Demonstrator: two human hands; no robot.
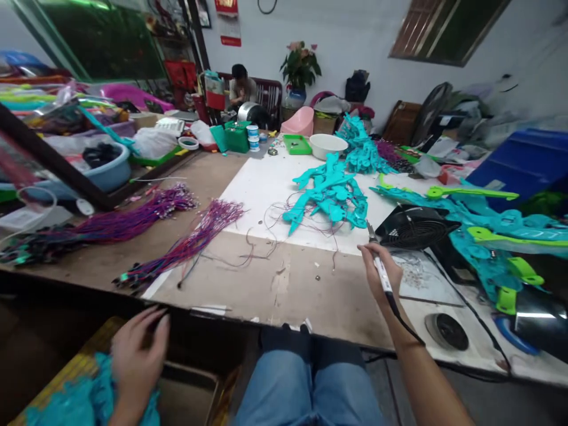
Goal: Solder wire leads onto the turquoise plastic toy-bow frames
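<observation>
My right hand (380, 273) is closed around the white handle of a soldering iron (384, 278), its tip pointing up and away from me beside a small black fan (415, 228). Turquoise plastic parts (331, 192) lie piled on a white sheet, with thin red wires (335, 242) trailing from them. Below the table's front edge, my left hand (141, 349) has its fingers loosely curved and thumb apart, with nothing visible in it. More turquoise parts (84, 393) lie beneath that hand. Bundles of red and purple wires (190, 239) rest on the table's left side.
A round tin (448, 331) sits near the front right edge. Turquoise and lime-green parts (497, 231) crowd the right side by a blue bin (523, 163). A white basin (328, 145) and a green tray (297, 145) stand farther back. A person (242, 89) sits beyond the table.
</observation>
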